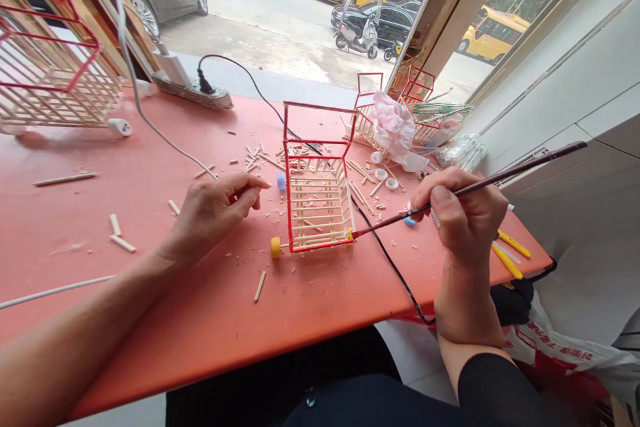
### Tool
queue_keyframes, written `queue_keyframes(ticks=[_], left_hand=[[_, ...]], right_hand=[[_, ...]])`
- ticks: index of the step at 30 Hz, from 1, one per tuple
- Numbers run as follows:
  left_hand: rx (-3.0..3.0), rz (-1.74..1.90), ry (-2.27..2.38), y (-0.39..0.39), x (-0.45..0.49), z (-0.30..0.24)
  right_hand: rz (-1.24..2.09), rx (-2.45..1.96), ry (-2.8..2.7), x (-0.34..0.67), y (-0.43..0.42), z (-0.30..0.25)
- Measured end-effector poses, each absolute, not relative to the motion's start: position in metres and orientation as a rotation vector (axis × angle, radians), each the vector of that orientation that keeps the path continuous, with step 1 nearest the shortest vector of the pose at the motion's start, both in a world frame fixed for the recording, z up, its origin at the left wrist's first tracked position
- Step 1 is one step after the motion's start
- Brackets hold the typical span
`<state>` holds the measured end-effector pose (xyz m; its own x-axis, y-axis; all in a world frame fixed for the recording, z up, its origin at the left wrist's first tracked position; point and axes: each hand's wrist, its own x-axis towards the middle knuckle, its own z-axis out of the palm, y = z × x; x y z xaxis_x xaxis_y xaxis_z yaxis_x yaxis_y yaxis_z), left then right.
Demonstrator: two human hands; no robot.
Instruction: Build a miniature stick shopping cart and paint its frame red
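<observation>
A small cart model (pixel 317 200) made of wooden sticks with red-painted edges and yellow wheels lies on the orange table (pixel 150 320). My right hand (pixel 463 213) is closed around a long thin paintbrush (pixel 505 177), whose tip touches the cart's lower right corner near a yellow wheel. My left hand (pixel 215 210) rests on the table left of the cart, fingers curled and pinched together close to the cart's side; whether they hold anything I cannot make out.
Stick offcuts (pixel 123 243), bottle caps (pixel 386 179) and a black cable (pixel 390 260) litter the table. A larger stick cart (pixel 50 73) stands far left, a power strip (pixel 193 90) at the back, more carts and a pink plastic bag (pixel 395 127) at the right. Yellow tools (pixel 510 253) lie by the right edge.
</observation>
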<state>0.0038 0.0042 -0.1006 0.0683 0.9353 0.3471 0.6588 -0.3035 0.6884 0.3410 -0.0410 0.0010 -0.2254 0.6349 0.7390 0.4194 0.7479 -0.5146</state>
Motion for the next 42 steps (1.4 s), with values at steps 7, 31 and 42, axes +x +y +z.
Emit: queue_keyframes(ticks=[7,31,42], left_hand=[[1.994,1.099,1.576,0.003,0.004,-0.098],[1.976,1.074,1.589,0.001,0.005,-0.095],[1.999,1.084,1.587,0.002,0.004,-0.094]], right_hand=[[0.304,-0.803,-1.888,0.342,-0.043,0.001],[0.148,-0.791,-2.155,0.33,-0.043,-0.001],[0.21,-0.766,-2.149,0.332,-0.04,-0.001]])
